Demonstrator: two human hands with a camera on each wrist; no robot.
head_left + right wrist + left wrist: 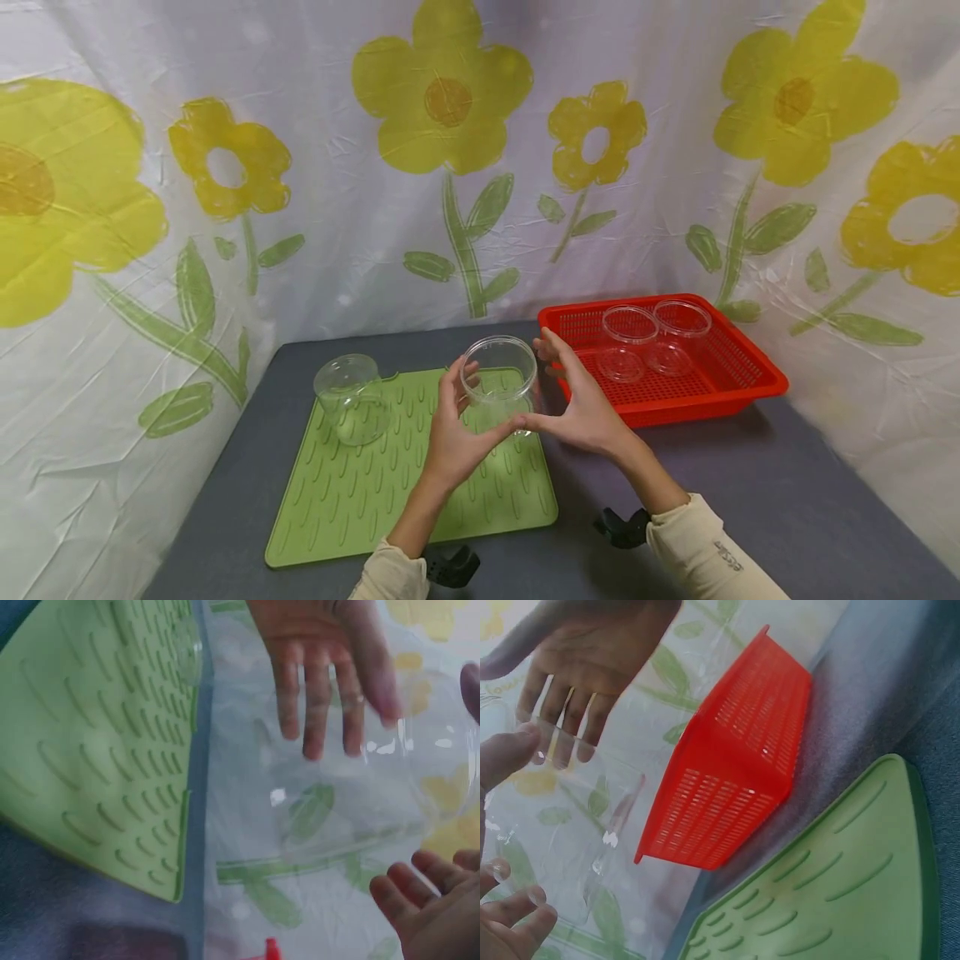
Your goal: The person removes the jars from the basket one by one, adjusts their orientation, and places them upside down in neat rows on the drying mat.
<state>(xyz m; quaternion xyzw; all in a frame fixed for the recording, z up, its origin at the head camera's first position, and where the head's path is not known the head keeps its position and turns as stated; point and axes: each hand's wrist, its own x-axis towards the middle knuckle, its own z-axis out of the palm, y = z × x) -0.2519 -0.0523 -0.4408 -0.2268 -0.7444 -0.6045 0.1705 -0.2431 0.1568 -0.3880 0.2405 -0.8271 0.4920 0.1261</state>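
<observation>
A clear plastic jar (pixel 498 375) is held up over the right part of a green ribbed mat (pixel 330 517), its round mouth facing up. My left hand (pixel 453 433) grips it from the left, thumb in front and fingers around the far side. On the other side my right hand (pixel 581 404) has its fingers spread, apart from the wall. The right thumb reaches the front of the jar, close to the left thumb; whether it touches is unclear. In the left wrist view the jar (pixel 570 817) is see-through, with the right fingers (pixel 574 712) showing nearly straight.
A second clear jar (pixel 352 400) stands tilted at the mat's back left. Two more clear jars (pixel 630 329) stand inside a red plastic basket (pixel 675 408) at the back right. The grey table (pixel 795 517) ends at a flower-printed curtain (pixel 322 192).
</observation>
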